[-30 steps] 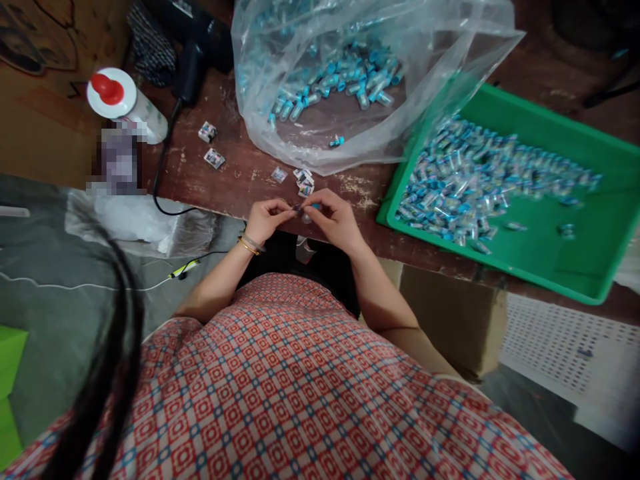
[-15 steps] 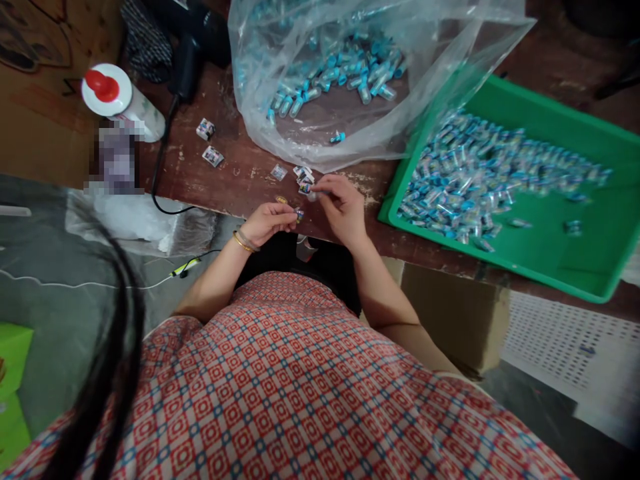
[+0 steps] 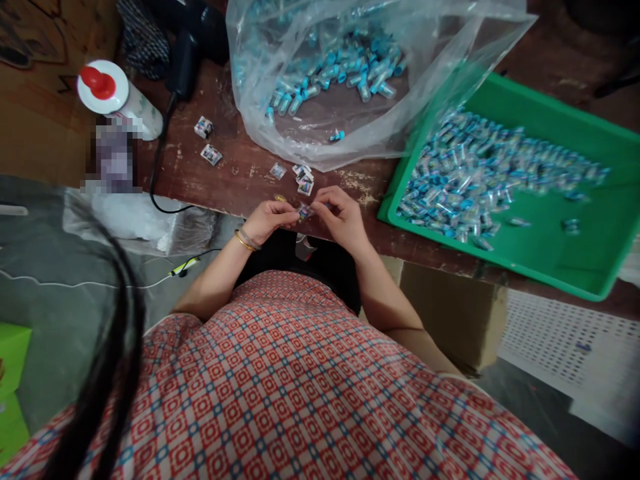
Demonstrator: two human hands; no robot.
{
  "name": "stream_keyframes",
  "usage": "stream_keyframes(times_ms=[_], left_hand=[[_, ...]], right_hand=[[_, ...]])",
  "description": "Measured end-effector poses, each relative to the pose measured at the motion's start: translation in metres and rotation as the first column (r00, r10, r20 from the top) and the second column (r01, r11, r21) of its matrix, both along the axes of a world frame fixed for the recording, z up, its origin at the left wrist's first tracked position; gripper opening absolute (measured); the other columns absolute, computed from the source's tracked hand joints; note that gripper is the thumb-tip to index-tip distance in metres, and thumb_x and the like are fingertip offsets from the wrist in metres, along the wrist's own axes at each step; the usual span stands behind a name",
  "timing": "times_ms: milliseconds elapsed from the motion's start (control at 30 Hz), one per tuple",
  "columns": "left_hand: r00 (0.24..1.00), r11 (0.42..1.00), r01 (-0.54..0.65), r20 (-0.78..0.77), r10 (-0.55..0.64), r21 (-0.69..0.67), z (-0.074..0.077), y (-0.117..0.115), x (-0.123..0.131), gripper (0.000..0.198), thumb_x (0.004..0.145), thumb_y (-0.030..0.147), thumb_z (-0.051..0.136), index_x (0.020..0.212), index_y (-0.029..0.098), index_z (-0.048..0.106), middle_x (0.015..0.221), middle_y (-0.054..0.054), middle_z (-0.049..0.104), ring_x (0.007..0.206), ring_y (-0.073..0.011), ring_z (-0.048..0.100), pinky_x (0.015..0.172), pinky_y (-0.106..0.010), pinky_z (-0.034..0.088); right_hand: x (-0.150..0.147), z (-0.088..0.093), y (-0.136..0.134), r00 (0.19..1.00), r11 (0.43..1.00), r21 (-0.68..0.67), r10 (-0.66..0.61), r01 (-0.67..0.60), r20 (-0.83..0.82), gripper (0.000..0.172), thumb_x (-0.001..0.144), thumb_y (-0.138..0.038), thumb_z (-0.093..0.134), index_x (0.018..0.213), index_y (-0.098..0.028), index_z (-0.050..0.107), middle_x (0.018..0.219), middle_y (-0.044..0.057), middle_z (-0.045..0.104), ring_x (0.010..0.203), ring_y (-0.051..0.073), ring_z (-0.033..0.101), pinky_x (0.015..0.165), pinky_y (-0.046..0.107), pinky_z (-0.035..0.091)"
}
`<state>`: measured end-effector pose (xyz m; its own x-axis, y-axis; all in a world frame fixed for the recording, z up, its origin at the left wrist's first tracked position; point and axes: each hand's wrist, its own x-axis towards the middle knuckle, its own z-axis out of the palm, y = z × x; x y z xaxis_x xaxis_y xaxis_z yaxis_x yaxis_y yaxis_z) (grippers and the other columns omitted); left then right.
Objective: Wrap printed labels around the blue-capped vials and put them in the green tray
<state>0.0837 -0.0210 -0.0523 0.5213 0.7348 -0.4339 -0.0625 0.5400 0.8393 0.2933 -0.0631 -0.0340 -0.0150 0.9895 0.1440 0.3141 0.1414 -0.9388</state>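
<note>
Near the table's front edge, my left hand (image 3: 270, 221) pinches a small printed piece (image 3: 304, 212) with dark and coloured marks between thumb and fingertips. My right hand (image 3: 343, 217) is closed in a pinch right beside that piece; what its fingertips hold is too small to make out. Just beyond my hands lies a small pile of printed pieces (image 3: 304, 180), with a small clear packet (image 3: 278, 171) to its left. Two more little stacks, a nearer one (image 3: 211, 155) and a farther one (image 3: 203, 127), rest farther left.
A clear plastic bag (image 3: 320, 157) holds many blue-capped capsules (image 3: 360, 73). To the right stands a green bin (image 3: 590, 260) with filled capsules (image 3: 460, 173). At left are a white bottle (image 3: 143, 113) with a red top and a black heat gun or dryer (image 3: 185, 63) with its cord.
My right hand has come away from the small pile, slightly nearer to me, and its fingertips now meet the piece in my left hand. My left hand has barely shifted.
</note>
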Motion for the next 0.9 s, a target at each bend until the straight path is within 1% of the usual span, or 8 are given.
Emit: stream_keyframes(times_ms=[100, 200, 333, 433, 533, 667, 833, 900], left_hand=[[0.995, 0.995, 0.055, 0.093, -0.048, -0.079, 0.0, 0.001, -0.005, 0.048, 0.053, 0.048, 0.101, 0.071, 0.014, 0.072, 0.067, 0.0, 0.069, 0.06, -0.0081, 0.058, 0.063, -0.023, 0.047], [0.987, 0.99, 0.093, 0.144, -0.077, -0.102, -0.003, 0.002, -0.008, 0.046, 0.057, 0.044, 0.101, 0.073, 0.013, 0.071, 0.068, 0.0, 0.069, 0.062, -0.0081, 0.061, 0.064, -0.022, 0.048], [0.981, 0.988, 0.122, 0.16, -0.105, -0.096, -0.005, 0.002, -0.008, 0.04, 0.062, 0.039, 0.1, 0.076, 0.013, 0.072, 0.071, -0.001, 0.07, 0.064, -0.0097, 0.063, 0.066, -0.025, 0.05], [0.982, 0.988, 0.12, 0.155, -0.105, -0.094, -0.004, 0.001, -0.008, 0.041, 0.061, 0.04, 0.1, 0.075, 0.013, 0.072, 0.072, -0.002, 0.071, 0.064, -0.0097, 0.062, 0.065, -0.025, 0.049], [0.984, 0.989, 0.122, 0.138, -0.11, -0.086, -0.005, 0.001, -0.008, 0.043, 0.059, 0.042, 0.101, 0.073, 0.013, 0.073, 0.071, -0.002, 0.071, 0.063, -0.0091, 0.061, 0.064, -0.024, 0.047], [0.991, 0.992, 0.116, 0.074, -0.113, -0.042, -0.006, -0.002, -0.006, 0.041, 0.059, 0.042, 0.1, 0.073, 0.013, 0.074, 0.07, -0.001, 0.071, 0.062, -0.0088, 0.06, 0.063, -0.023, 0.047], [0.993, 0.994, 0.086, 0.091, -0.08, -0.061, -0.005, -0.008, 0.001, 0.048, 0.071, 0.046, 0.094, 0.103, 0.014, 0.08, 0.087, -0.006, 0.078, 0.073, -0.0125, 0.068, 0.07, -0.026, 0.052], [0.99, 0.991, 0.067, 0.128, -0.053, -0.111, -0.006, -0.012, 0.003, 0.051, 0.071, 0.048, 0.094, 0.106, 0.014, 0.08, 0.093, -0.007, 0.079, 0.076, -0.013, 0.07, 0.072, -0.026, 0.054]], right_hand=[[0.009, 0.002, 0.001, 0.993, 0.999, -0.019, -0.045, 0.044, -0.11, 0.026, 0.1, -0.051, 0.063, 0.105, -0.028, 0.074, 0.117, 0.004, 0.069, 0.085, 0.016, 0.069, 0.086, 0.039, 0.061], [0.014, 0.006, 0.002, 0.967, 0.997, -0.061, -0.05, 0.036, -0.25, 0.034, 0.097, -0.059, 0.067, 0.115, -0.031, 0.069, 0.116, 0.002, 0.071, 0.075, 0.013, 0.068, 0.077, 0.034, 0.063], [0.009, 0.014, 0.001, 0.921, 0.992, -0.114, -0.002, -0.046, -0.391, 0.038, 0.089, -0.06, 0.077, 0.11, -0.031, 0.063, 0.111, 0.0, 0.073, 0.073, 0.012, 0.068, 0.07, 0.03, 0.064], [0.005, 0.019, -0.001, 0.904, 0.982, -0.15, 0.039, -0.113, -0.426, 0.037, 0.087, -0.057, 0.081, 0.103, -0.029, 0.062, 0.107, -0.001, 0.073, 0.073, 0.011, 0.067, 0.069, 0.028, 0.062], [0.006, 0.021, -0.003, 0.913, 0.974, -0.175, 0.059, -0.14, -0.403, 0.036, 0.085, -0.054, 0.083, 0.099, -0.027, 0.063, 0.106, -0.001, 0.074, 0.077, 0.012, 0.067, 0.071, 0.027, 0.061], [0.009, 0.017, -0.004, 0.94, 0.979, -0.149, 0.082, -0.138, -0.331, 0.03, 0.087, -0.048, 0.082, 0.101, -0.027, 0.066, 0.102, -0.001, 0.075, 0.089, 0.014, 0.07, 0.082, 0.03, 0.061], [0.004, 0.004, -0.008, 0.984, 0.997, -0.062, 0.025, -0.036, -0.176, 0.014, 0.093, -0.037, 0.076, 0.097, -0.026, 0.068, 0.104, 0.0, 0.077, 0.094, 0.016, 0.073, 0.089, 0.034, 0.059], [0.0, -0.002, -0.012, 0.996, 0.999, -0.035, -0.017, 0.014, -0.09, 0.011, 0.093, -0.035, 0.075, 0.096, -0.026, 0.07, 0.105, 0.001, 0.078, 0.099, 0.018, 0.074, 0.093, 0.037, 0.058]])
